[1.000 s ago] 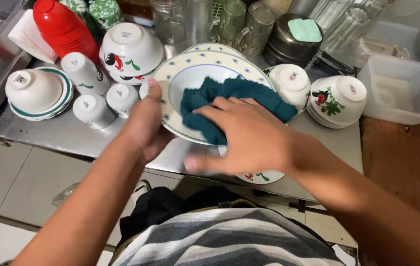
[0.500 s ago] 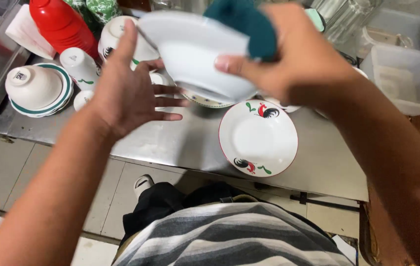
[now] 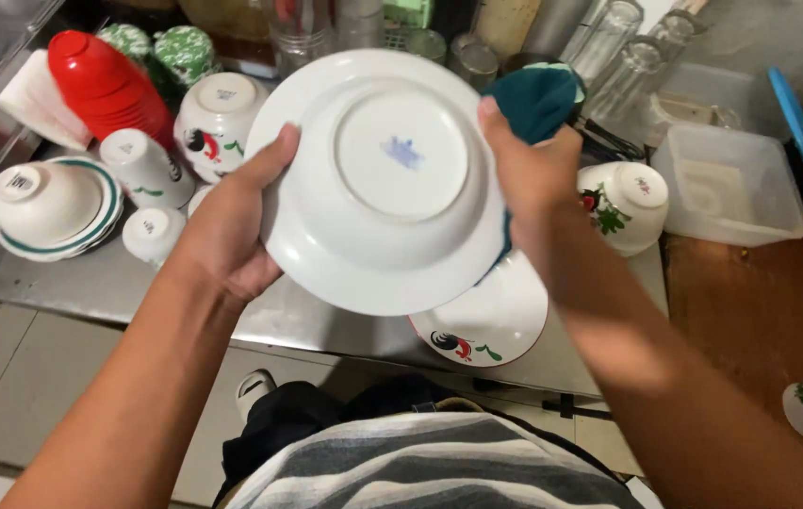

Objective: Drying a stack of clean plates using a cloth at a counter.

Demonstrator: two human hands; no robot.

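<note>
The left hand [image 3: 232,226] is gripping the rim of a white soup plate [image 3: 385,179], which is facing the camera with its underside. The right hand [image 3: 529,184] is pinching the opposite rim together with a teal cloth [image 3: 538,94]. Below, a rooster-patterned plate [image 3: 491,325] is lying on the steel counter [image 3: 326,316], and an upturned rooster bowl [image 3: 626,203] is sitting just beside it.

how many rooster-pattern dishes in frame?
3: upturned bowl behind the left hand, upturned bowl right of the right hand, plate under the held white plate. More may be hidden.
</note>
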